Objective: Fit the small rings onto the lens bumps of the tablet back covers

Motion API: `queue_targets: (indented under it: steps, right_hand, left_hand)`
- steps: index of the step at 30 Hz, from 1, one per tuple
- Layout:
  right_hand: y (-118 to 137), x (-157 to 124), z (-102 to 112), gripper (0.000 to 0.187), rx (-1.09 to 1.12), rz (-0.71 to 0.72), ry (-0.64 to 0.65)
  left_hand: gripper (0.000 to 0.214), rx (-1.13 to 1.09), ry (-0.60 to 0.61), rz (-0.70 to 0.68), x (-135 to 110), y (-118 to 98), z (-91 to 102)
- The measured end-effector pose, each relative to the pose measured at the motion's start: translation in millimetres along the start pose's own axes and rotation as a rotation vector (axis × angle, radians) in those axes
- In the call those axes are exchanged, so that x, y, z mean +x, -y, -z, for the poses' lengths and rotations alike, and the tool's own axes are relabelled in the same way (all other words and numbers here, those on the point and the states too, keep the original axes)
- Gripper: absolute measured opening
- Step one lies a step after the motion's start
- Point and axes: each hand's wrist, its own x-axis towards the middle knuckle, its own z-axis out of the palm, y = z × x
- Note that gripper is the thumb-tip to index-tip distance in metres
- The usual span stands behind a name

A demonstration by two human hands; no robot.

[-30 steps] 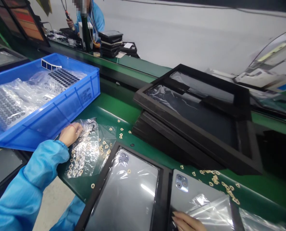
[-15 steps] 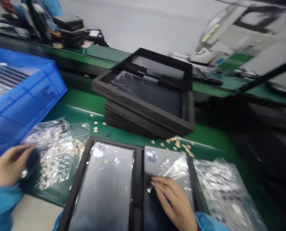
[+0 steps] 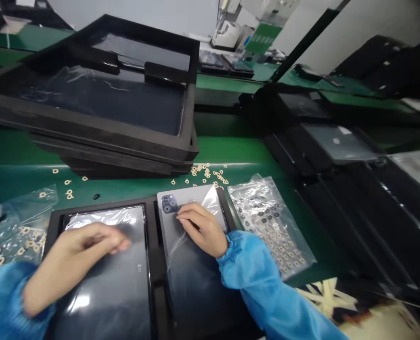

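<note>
A black tray (image 3: 151, 222) on the green belt holds two grey tablets lying back up under clear film. My left hand (image 3: 86, 248) hovers over the left tablet (image 3: 121, 293). It is blurred, and its fingers are drawn together around something I cannot make out. My right hand (image 3: 201, 229) rests on the right tablet (image 3: 192, 278), with its slightly bent fingers lying on the loose film (image 3: 210, 200) just beside the camera module (image 3: 169, 204).
A stack of black foam trays (image 3: 125, 141) lies behind the tablets. Small gold rings (image 3: 206, 172) are scattered on the green belt (image 3: 231, 151). A bag of gold rings (image 3: 12, 226) lies at the left and a bag of dark rings (image 3: 272, 226) at the right. More black trays (image 3: 337, 141) fill the right side.
My view has swung right and the blue crate has left the frame. My left hand came from the ring bag to over the left tablet. My right hand slid up towards the camera module.
</note>
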Motion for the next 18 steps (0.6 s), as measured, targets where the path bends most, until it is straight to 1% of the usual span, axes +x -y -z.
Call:
queue_targets:
  steps: [2, 3, 4, 6, 9, 14, 16, 18]
  right_hand:
    - [-2.3, -0.9, -0.7, 0.016, 0.041, -0.008, -0.018]
    - [-3.0, -1.4, -0.8, 0.016, 0.058, -0.006, -0.023]
    - [-3.5, -1.8, -0.6, 0.015, 0.070, -0.001, -0.027]
    - [-4.0, -2.1, 0.2, 0.015, 0.076, 0.005, -0.028]
    - [-4.3, -1.6, 1.9, 0.016, 0.078, 0.004, -0.028]
    - [-4.8, -0.7, 5.9, 0.018, 0.094, 0.003, -0.003]
    - [-4.9, -0.7, 7.4, 0.019, 0.101, -0.007, 0.011]
    - [-5.0, -1.0, 8.9, 0.019, 0.107, -0.018, 0.027]
  left_hand:
    - [0.032, -0.229, 0.130, 0.104, 33.9, -26.7, -22.0]
    - [0.034, -0.313, 0.173, 0.165, 47.6, -35.2, -31.7]
    - [0.036, -0.380, 0.201, 0.216, 58.6, -40.2, -40.1]
    - [0.042, -0.456, 0.230, 0.299, 72.2, -42.4, -52.5]
    - [0.045, -0.486, 0.242, 0.355, 79.8, -37.6, -61.0]
    - [0.042, -0.475, 0.255, 0.378, 88.8, -35.9, -63.4]
    - [0.039, -0.441, 0.263, 0.344, 92.4, -37.1, -63.6]
    - [0.034, -0.376, 0.276, 0.260, 93.8, -37.9, -63.7]
